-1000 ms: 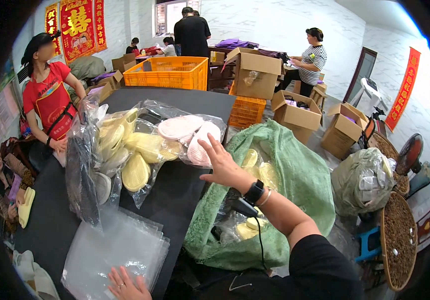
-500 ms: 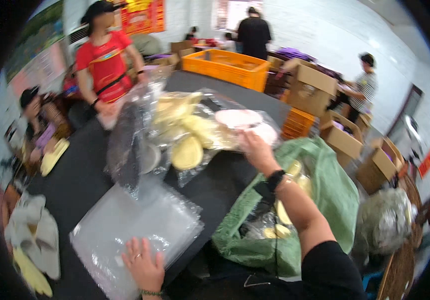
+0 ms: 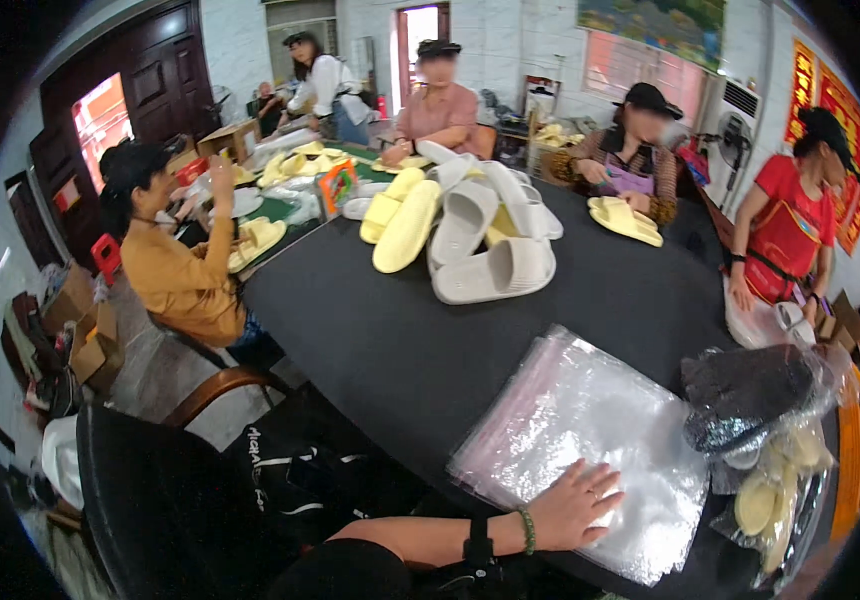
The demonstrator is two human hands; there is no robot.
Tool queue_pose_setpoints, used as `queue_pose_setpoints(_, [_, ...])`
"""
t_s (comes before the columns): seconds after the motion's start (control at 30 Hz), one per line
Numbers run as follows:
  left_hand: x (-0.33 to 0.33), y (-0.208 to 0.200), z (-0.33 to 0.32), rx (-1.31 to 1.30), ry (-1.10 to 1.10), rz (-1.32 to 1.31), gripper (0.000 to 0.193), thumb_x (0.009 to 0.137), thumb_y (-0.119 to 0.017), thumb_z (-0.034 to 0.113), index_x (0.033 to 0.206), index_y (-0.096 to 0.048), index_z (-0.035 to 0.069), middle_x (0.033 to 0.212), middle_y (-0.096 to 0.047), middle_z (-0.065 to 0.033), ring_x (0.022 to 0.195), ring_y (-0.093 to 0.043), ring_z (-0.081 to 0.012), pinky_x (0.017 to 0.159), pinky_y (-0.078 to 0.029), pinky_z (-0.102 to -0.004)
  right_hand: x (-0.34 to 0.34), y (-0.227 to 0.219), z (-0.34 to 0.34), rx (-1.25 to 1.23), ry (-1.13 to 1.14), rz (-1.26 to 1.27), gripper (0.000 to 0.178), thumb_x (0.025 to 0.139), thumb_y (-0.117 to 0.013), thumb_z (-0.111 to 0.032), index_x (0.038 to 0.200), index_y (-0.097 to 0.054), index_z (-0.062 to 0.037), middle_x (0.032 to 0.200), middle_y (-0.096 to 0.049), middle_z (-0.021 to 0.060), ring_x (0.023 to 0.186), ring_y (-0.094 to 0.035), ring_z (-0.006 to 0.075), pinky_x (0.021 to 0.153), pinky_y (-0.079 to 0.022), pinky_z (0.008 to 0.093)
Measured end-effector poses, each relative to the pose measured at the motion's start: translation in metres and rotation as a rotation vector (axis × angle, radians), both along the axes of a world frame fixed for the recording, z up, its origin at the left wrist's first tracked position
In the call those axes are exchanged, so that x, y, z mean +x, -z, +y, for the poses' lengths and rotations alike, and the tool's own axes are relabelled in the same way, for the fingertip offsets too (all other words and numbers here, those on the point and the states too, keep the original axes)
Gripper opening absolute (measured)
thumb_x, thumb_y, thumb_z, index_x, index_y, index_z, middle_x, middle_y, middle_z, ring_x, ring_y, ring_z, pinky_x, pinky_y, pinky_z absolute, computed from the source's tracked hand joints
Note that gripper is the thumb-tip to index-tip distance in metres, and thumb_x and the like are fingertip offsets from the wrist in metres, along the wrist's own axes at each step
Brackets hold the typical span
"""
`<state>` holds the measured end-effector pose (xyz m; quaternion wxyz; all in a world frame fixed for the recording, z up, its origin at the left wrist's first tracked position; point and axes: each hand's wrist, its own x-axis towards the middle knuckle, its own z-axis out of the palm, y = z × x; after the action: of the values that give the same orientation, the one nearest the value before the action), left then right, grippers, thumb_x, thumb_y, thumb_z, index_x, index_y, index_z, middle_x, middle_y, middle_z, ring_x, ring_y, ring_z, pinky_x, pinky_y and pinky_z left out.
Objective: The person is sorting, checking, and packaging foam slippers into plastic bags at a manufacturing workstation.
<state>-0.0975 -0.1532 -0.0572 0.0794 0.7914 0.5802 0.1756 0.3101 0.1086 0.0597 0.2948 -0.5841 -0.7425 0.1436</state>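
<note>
Left hand (image 3: 572, 507) lies flat on stack of clear bags (image 3: 590, 425), fingers slightly spread. Right hand, earlier at bagged slippers, is now out of sight; fingers cannot be told. From left hand: 3 o'clock, transparent bag (image 3: 774, 480) containing yellow slippers (image 3: 754, 503); 11–12 o'clock, grey-and-yellow slipper pile (image 3: 467, 222), newly in view.

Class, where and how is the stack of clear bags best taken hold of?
The stack of clear bags is probably best pinched at its left corner, coming from the left, one grip above and below. It lies flat, and that corner sits near the edge of the table, away from the left hand, which rests farther right.
</note>
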Motion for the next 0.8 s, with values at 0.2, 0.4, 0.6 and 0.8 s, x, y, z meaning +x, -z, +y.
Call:
queue_pose_setpoints(0.2, [0.006,0.007,0.006,0.042,0.027,-0.062,0.061,0.102,-0.043,0.045,0.149,-0.042,0.008,0.159,-0.031,-0.0179,0.149,-0.025,-0.0337,0.120,-0.015,-0.0565,0.036,-0.025,0.007,-0.102,-0.058,0.068,0.066,0.094,-0.064,-0.030,0.148,-0.040,-0.0013,0.146,-0.050,0.0160,0.130,-0.050,0.0241,0.105,-0.041,0.0352])
queue_pose_setpoints(0.4, [0.006,0.009,0.013,0.070,0.024,-0.038,0.061,0.101,-0.046,0.045,0.149,-0.042,0.008,0.159,-0.031,-0.0180,0.149,-0.026,-0.0337,0.119,-0.018,-0.0569,0.067,-0.040,0.002,-0.209,-0.052,0.147,0.070,0.095,-0.064,-0.032,0.150,-0.036,0.0001,0.149,-0.047,0.0144,0.132,-0.048,0.0194,0.105,-0.039,0.0321])
queue_pose_setpoints(0.6, [0.008,0.006,0.008,0.053,0.035,-0.034,0.061,0.101,-0.046,0.045,0.149,-0.042,0.008,0.159,-0.031,-0.0176,0.148,-0.027,-0.0342,0.119,-0.020,-0.0574,0.089,-0.034,-0.015,-0.191,-0.048,0.170,0.073,0.094,-0.065,-0.033,0.152,-0.033,0.0001,0.152,-0.044,0.0143,0.134,-0.046,0.0183,0.106,-0.038,0.0314])
queue_pose_setpoints(0.8, [0.004,0.005,-0.001,0.052,0.014,-0.003,0.061,0.101,-0.045,0.045,0.149,-0.042,0.009,0.158,-0.033,-0.0186,0.148,-0.028,-0.0350,0.118,-0.021,-0.0572,0.117,0.006,-0.012,0.218,-0.060,-0.048,0.076,0.090,-0.070,-0.024,0.153,-0.032,-0.0052,0.154,-0.040,0.0201,0.139,-0.042,0.0301,0.112,-0.036,0.0394])
